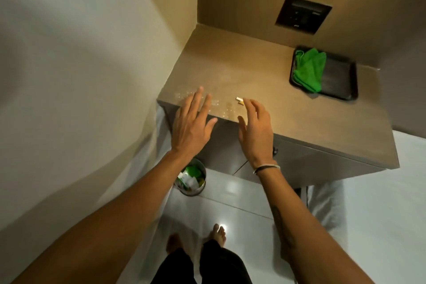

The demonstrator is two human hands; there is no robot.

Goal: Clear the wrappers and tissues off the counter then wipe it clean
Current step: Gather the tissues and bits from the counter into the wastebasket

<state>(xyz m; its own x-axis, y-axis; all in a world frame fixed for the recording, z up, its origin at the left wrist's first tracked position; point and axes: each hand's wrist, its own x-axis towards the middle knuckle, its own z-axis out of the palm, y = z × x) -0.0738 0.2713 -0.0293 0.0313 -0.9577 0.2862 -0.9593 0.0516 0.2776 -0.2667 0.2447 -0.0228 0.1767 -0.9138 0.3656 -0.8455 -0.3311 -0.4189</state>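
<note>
At the bottom centre of the frame the person's bare feet point(217, 235) are standing on the glossy white floor point(230, 191), and just above them, left of centre, a small metal bin point(192, 177) is holding green and white wrappers and tissues beside the cabinet. In the middle, both hands are hovering over the near edge of the brown tabletop point(299, 117): the left hand point(191, 124) is spreading flat with a wide, empty grip, while the right hand point(255, 131) is also reaching with a wide, empty grip, its fingertips just beside a small white-and-yellow wrapper scrap point(239, 100) lying on the tabletop. Farther back, at the upper right, a folded green cloth point(309, 69) is lying in a black tray point(338, 80) below a dark wall panel point(303, 15).
</note>
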